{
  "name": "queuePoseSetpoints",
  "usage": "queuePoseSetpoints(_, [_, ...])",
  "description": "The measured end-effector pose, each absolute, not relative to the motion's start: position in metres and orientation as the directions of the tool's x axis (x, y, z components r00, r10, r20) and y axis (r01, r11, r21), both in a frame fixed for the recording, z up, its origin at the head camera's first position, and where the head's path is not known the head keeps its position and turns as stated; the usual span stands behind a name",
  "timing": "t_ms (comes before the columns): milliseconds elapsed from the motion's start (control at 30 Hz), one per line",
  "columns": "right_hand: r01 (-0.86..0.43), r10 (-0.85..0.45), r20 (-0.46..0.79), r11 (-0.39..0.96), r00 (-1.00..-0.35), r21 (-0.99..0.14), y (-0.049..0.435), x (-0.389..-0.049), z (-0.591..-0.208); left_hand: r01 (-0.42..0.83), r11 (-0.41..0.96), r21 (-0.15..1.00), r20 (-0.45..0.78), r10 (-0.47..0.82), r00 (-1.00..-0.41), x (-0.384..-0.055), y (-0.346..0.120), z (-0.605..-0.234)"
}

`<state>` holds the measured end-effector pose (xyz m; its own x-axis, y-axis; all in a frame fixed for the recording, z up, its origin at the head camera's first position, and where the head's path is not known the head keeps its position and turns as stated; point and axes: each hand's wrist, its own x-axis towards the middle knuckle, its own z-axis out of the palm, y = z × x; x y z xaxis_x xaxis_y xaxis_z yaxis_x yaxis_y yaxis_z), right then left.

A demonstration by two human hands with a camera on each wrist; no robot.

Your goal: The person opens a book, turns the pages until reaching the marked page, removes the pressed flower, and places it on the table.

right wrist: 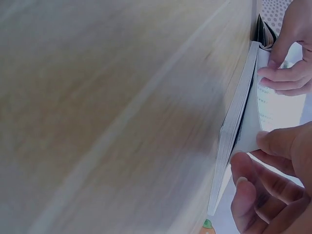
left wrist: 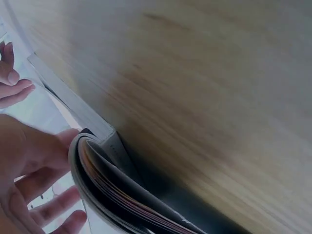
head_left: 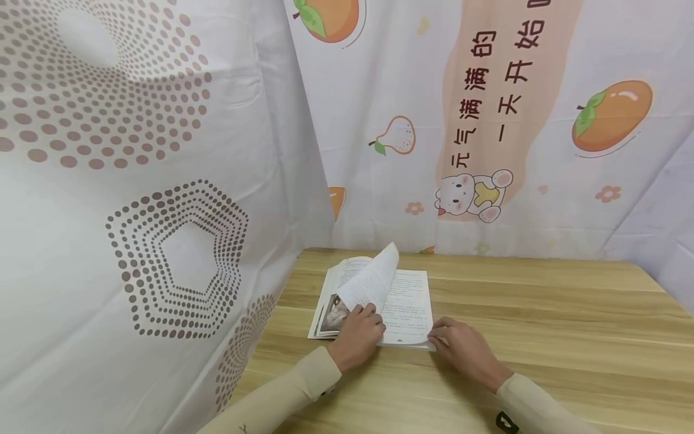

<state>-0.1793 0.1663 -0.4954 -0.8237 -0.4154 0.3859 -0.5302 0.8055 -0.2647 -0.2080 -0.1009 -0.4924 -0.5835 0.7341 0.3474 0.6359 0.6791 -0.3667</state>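
Note:
An open book (head_left: 408, 304) with printed text lies on the wooden table. One page (head_left: 373, 278) stands curled up over its middle, bending toward the left side, where a grey picture (head_left: 335, 314) shows partly. My left hand (head_left: 358, 337) rests at the lower middle of the book, near the fold; its fingers are loosely spread over the pages in the left wrist view. At the lower right corner my right hand (head_left: 463, 349) pinches a page between thumb and fingertips. That page's corner (right wrist: 251, 131) is raised off the thick page block (right wrist: 234, 117) in the right wrist view.
The wooden table (head_left: 542, 313) extends to the right of the book. A white curtain with dotted patterns (head_left: 179, 259) hangs close on the left. Behind the table hangs a cloth (head_left: 379, 181) printed with fruit and writing.

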Motion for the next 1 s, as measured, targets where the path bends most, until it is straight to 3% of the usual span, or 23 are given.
queuePoseSetpoints(467, [-0.562,-0.441,0.403,0.786,-0.802,-0.258,0.1684,-0.1834,-0.4976,0.626,0.708,-0.327,0.305,0.706,-0.639,-0.2069,-0.0994,-0.4923])
queuePoseSetpoints(1000, [-0.567,-0.445,0.408,0.785,-0.797,-0.250,0.1670,-0.1842,-0.4978,0.612,0.718,-0.333,0.313,0.696,-0.646,-0.2091,-0.0970,-0.4934])
